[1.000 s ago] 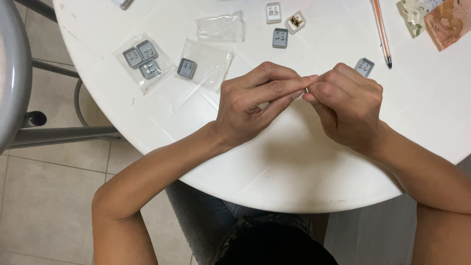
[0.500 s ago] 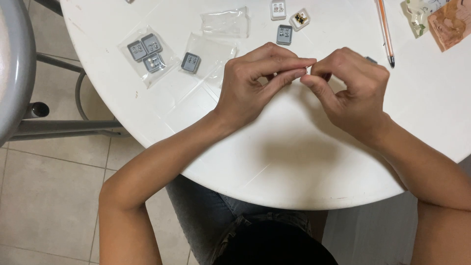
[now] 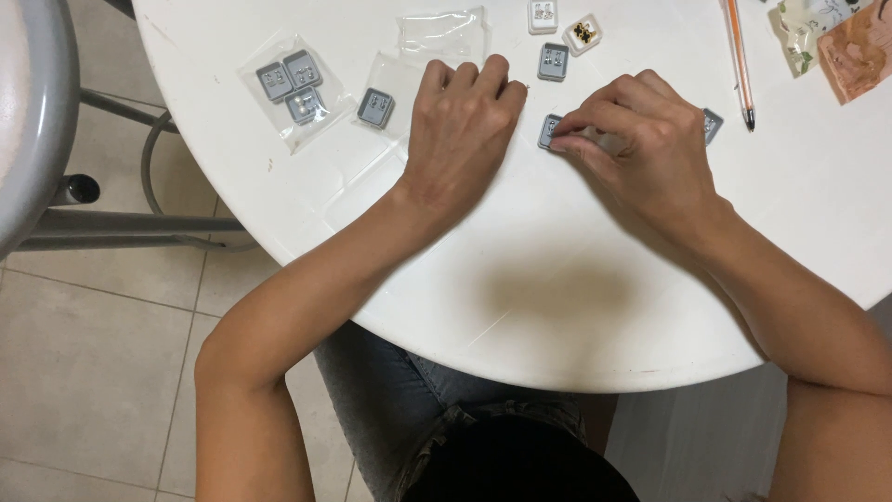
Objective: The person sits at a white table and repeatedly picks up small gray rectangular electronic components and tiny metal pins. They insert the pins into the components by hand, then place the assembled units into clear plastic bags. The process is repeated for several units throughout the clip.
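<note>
My right hand [image 3: 641, 139] rests on the round white table [image 3: 557, 307], fingertips pinched on a small grey square case [image 3: 550, 130]. My left hand [image 3: 465, 125] lies knuckles-up just left of that case, fingers curled, with nothing visible in it. Another grey case [image 3: 712, 125] peeks out behind my right hand. Further back lie a grey case [image 3: 553, 61], a white case [image 3: 543, 15] and a small case with dark beads [image 3: 583, 33].
A clear plastic bag [image 3: 293, 85] holding three grey cases lies at the left, another bag with one grey case [image 3: 376, 107] beside it, and an empty bag [image 3: 444, 35] behind. An orange pen [image 3: 740, 56] and paper packets [image 3: 836, 42] lie far right. A metal stool [image 3: 37, 121] stands left.
Both hands came apart and dropped onto the table. The right hand now pinches a grey case; the left hand moved left and rests on the tabletop.
</note>
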